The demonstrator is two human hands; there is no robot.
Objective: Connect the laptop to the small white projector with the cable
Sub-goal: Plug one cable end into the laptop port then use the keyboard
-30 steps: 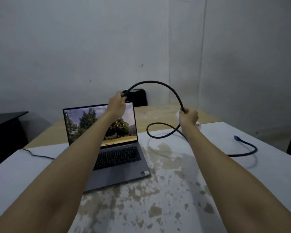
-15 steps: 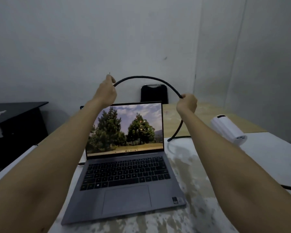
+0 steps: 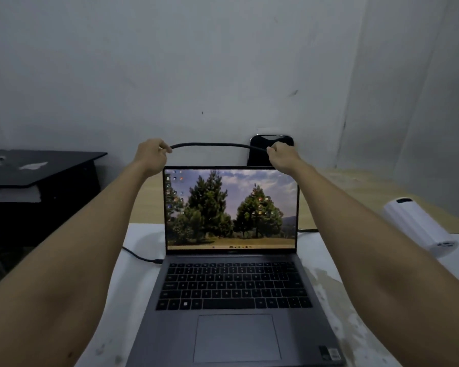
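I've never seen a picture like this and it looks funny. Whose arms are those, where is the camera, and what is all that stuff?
The camera sits on a person's head and looks forward and down, so you see that person's own two bare arms reaching out. There is no robot here. The left hand and the right hand each pinch a black cable, stretched between them above an open laptop showing a picture of trees. The laptop stands on a white table with stains on it. To the right lies a small white projector on its side. A thinner black cord already runs to the laptop's left edge. Behind it stands a dark chair.
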